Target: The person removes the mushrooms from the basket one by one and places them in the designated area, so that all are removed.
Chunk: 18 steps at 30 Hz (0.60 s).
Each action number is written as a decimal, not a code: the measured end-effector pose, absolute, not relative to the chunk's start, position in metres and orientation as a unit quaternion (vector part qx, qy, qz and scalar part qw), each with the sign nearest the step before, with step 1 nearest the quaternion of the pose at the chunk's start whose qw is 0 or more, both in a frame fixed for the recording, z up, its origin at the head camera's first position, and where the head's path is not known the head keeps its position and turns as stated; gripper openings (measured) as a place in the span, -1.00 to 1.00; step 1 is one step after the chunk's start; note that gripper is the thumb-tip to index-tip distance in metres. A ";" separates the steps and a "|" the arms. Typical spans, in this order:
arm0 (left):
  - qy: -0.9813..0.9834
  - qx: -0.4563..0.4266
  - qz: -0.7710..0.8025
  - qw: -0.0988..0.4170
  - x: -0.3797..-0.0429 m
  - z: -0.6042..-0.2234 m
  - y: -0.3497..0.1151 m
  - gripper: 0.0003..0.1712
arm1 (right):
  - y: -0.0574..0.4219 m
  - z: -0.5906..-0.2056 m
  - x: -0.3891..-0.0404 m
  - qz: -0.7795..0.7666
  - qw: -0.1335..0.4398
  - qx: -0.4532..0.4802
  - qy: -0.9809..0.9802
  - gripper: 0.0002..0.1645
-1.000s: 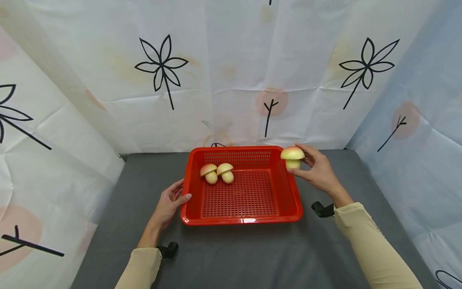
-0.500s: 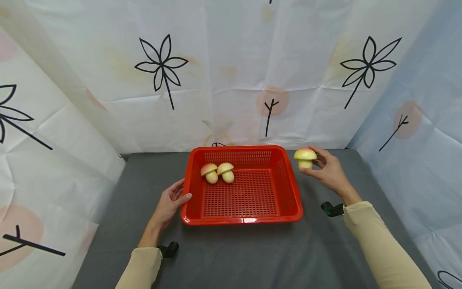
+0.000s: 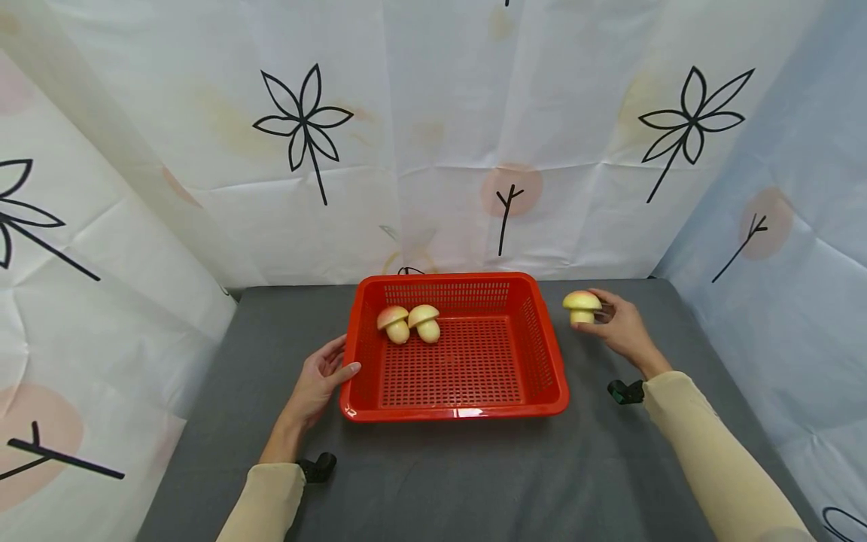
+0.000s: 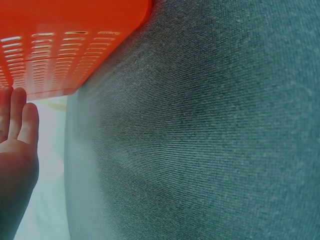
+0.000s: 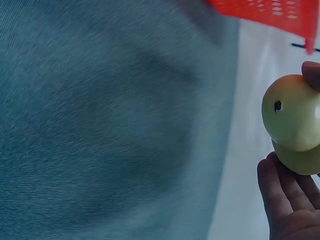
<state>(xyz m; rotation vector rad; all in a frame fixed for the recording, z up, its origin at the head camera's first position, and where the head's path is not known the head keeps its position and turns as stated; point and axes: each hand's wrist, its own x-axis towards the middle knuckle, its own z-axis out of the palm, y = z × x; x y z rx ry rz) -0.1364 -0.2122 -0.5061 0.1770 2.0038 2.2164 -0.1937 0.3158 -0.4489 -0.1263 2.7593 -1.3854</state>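
Observation:
My right hand (image 3: 622, 327) holds a toy mushroom (image 3: 582, 302) with a yellow cap tinged pink, upright to the right of the red plastic basket (image 3: 454, 413). In the right wrist view the rounded pale stem end (image 5: 292, 112) with a small dark mark faces the camera, and my fingers (image 5: 282, 192) lie against the cap. My left hand (image 3: 318, 382) grips the basket's left side, thumb over the rim and fingers along the outer wall. Inside the basket, two similar mushrooms lie side by side at the far left, one pinker (image 3: 393, 324) and one yellower (image 3: 424, 324).
A dark grey cloth (image 3: 433, 482) covers the table under the basket. Pale printed curtains (image 3: 433, 143) enclose the back and both sides. Dark wrist camera mounts (image 3: 317, 468) sit by both of the tan sleeves.
My right hand has carried the mushroom from over the basket's right rim out to the right, then lowered it beside the basket. My left hand and the basket have stayed put.

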 end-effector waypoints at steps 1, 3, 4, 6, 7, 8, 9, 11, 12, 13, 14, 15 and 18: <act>0.668 0.059 0.738 0.074 -0.137 -0.506 -0.212 -0.22 | 0.317 -0.452 -0.195 -0.448 0.029 -0.037 0.893 0.02; 0.669 0.060 0.737 0.074 -0.136 -0.505 -0.212 -0.21 | 0.320 -0.459 -0.197 -0.447 0.034 -0.028 0.893 0.02; 0.669 0.060 0.737 0.073 -0.136 -0.505 -0.212 -0.21 | 0.321 -0.463 -0.198 -0.444 0.037 -0.024 0.895 0.02; 0.669 0.062 0.737 0.072 -0.136 -0.504 -0.211 -0.21 | 0.323 -0.469 -0.200 -0.444 0.044 -0.013 0.895 0.03; 0.669 0.063 0.737 0.071 -0.135 -0.504 -0.211 -0.21 | 0.323 -0.472 -0.201 -0.444 0.047 -0.007 0.895 0.03; 0.669 0.065 0.737 0.071 -0.135 -0.504 -0.211 -0.21 | 0.324 -0.475 -0.201 -0.443 0.049 -0.001 0.895 0.03; 0.669 0.065 0.737 0.071 -0.135 -0.503 -0.211 -0.21 | 0.324 -0.478 -0.202 -0.442 0.052 0.005 0.895 0.03; 0.670 0.066 0.736 0.071 -0.135 -0.504 -0.211 -0.22 | 0.325 -0.484 -0.203 -0.444 0.053 0.014 0.894 0.04; 0.670 0.065 0.736 0.072 -0.135 -0.504 -0.212 -0.22 | 0.325 -0.487 -0.203 -0.443 0.051 0.017 0.895 0.03; 0.671 0.064 0.735 0.072 -0.135 -0.504 -0.212 -0.22 | 0.325 -0.490 -0.204 -0.439 0.047 0.020 0.897 0.03; 0.672 0.063 0.735 0.072 -0.135 -0.504 -0.212 -0.22 | 0.325 -0.493 -0.204 -0.432 0.042 0.020 0.900 0.02; 0.672 0.062 0.734 0.073 -0.135 -0.504 -0.212 -0.22 | 0.325 -0.495 -0.204 -0.428 0.038 0.020 0.903 0.01; 0.675 0.059 0.732 0.072 -0.136 -0.505 -0.212 -0.22 | 0.324 -0.501 -0.202 -0.413 0.027 0.025 0.910 0.00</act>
